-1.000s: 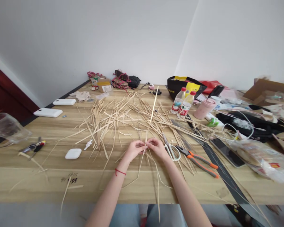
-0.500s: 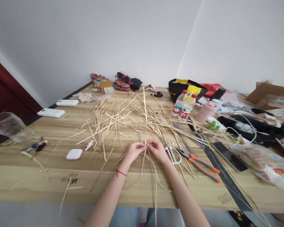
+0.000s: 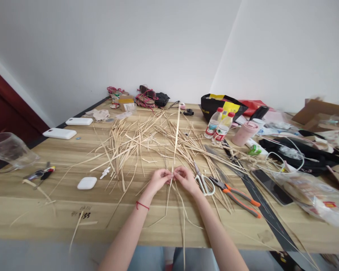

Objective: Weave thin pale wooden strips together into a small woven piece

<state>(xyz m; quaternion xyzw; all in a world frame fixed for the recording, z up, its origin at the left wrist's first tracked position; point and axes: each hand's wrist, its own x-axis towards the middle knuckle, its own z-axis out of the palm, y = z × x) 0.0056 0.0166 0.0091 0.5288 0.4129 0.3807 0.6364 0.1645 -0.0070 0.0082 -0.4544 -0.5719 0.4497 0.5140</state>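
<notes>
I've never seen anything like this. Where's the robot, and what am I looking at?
There's no machine here. Each grip is a person's bare hand, the left hand and the right hand, seen from a camera worn on the head, looking forward and down. Their fingertips meet around a long pale strip, while thinner strips trail toward the person. On the wooden table lie loose strips, scissors, orange-handled pliers, a smartphone and, standing, two red-capped bottles.
</notes>
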